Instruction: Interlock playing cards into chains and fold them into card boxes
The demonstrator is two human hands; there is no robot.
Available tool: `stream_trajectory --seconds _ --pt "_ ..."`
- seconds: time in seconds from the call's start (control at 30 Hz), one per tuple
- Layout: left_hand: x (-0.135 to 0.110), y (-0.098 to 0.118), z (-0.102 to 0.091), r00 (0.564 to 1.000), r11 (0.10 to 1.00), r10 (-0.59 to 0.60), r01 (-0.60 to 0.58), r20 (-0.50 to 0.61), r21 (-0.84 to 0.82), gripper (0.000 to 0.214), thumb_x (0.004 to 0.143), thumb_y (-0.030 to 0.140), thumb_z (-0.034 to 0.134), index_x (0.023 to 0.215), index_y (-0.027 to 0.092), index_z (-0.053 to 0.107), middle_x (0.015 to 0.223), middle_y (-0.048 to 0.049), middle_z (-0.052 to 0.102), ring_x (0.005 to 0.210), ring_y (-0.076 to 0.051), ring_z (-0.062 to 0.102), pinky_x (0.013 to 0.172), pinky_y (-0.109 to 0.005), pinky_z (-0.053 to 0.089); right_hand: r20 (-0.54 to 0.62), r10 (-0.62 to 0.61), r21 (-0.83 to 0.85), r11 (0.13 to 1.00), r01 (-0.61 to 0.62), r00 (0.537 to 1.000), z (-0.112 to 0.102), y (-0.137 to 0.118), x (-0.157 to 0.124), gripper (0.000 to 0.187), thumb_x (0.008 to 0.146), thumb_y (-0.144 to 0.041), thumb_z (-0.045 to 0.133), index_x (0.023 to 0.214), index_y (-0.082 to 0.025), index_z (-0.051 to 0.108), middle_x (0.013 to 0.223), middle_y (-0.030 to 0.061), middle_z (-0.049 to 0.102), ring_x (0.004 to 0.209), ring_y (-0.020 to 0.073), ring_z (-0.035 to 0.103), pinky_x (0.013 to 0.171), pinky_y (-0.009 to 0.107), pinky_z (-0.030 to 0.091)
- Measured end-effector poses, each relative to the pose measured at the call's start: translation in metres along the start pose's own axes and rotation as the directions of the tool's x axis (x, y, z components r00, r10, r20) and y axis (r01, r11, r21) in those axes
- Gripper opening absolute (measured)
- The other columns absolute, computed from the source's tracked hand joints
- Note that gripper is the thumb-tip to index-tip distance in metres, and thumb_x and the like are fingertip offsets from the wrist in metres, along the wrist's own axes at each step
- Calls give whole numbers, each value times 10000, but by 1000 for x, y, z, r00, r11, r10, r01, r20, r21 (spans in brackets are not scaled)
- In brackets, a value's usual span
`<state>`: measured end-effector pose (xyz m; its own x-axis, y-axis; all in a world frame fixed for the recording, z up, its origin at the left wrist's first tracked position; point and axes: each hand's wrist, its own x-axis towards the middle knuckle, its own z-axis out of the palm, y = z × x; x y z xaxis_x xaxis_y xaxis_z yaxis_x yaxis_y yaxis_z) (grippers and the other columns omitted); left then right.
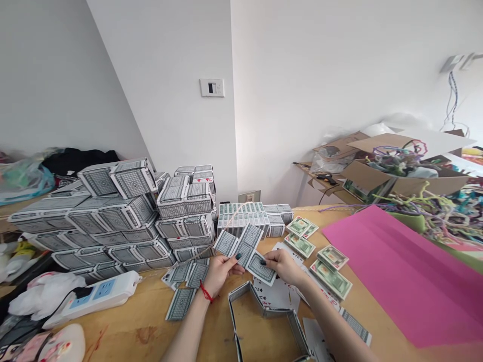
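Between my two hands is a flat panel of patterned playing cards (246, 247), joined edge to edge with their backs showing. My left hand (222, 271) pinches its lower left part. On the right side, my right hand (285, 265) grips the edge of the lowest card. Just below stands an open frame of folded cards (234, 322), on edge on the table. Loose playing cards (273, 296), face up, lie partly under my right hand and forearm. More loose cards (181, 301) rest left of my left wrist.
Stacked blocks made of cards (124, 216) rise at the back left. Green printed decks (330, 279) lie at right beside a pink sheet (403, 271). A white power strip (98, 296) is at left. An open cardboard box (411, 176) with yarn stands behind, right.
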<state>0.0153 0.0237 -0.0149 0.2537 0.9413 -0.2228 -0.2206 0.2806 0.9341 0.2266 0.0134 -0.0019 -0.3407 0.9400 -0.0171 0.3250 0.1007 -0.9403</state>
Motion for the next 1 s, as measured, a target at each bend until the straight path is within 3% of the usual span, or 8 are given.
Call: stream_trajectory --seconds 0.4,0.7,1.0 --pt "-2 2 2 1000 999 -18 18 8 37 369 540 489 721 560 146 585 538 -59 681 538 -188 643 598 -298 506 -6 -23 -17 1000 23 1000 -1 1 -1 269 697 -356 544 505 -167 543 469 -34 415 465 95 312 457 216 248" --pt "-1 1 0 999 999 -30 29 39 39 324 566 435 723 555 140 587 537 -62 684 521 -177 633 589 -292 502 16 -15 -30 999 16 1000 0 0 -1 267 692 -367 512 509 -173 492 503 -28 356 505 105 301 489 224 250" --pt "-2 2 1 1000 999 -12 11 28 33 337 573 458 711 551 144 590 538 -58 685 536 -179 636 596 -293 505 -74 3 19 1000 -1 997 6 6 2 216 686 -322 527 537 -167 548 555 -14 481 519 118 393 501 225 303"
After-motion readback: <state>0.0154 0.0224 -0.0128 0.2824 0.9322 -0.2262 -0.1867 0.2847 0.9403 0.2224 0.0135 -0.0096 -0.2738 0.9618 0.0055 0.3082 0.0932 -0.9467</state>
